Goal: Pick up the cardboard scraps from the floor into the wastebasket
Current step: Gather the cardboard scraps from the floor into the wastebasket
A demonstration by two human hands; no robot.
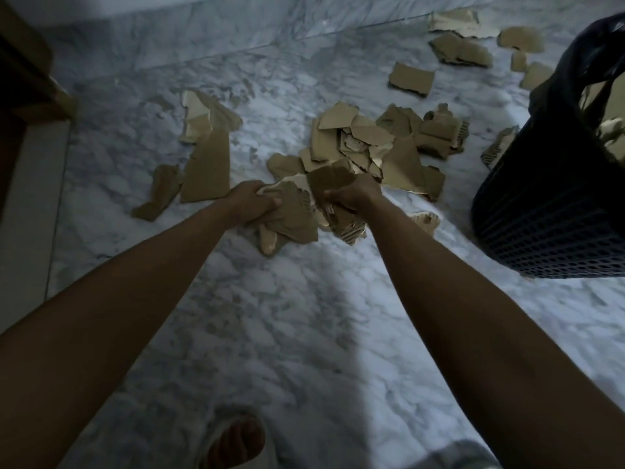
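Torn brown cardboard scraps lie across a white marble floor point(304, 316). My left hand point(252, 203) grips the left side of a bundle of scraps point(294, 214), and my right hand point(351, 194) grips its right side, fingers curled around the pieces. Just behind the hands sits a larger pile of scraps point(372, 143). A dark mesh wastebasket point(554, 211) lined with a black bag stands at the right, with some cardboard visible inside it. More scraps lie to the left point(206, 164) and at the far right back point(463, 49).
A dark wooden furniture edge point(23, 69) rises at the left, beside a pale panel. A foot in a sandal point(236, 441) shows at the bottom. A marble step or wall base runs along the back.
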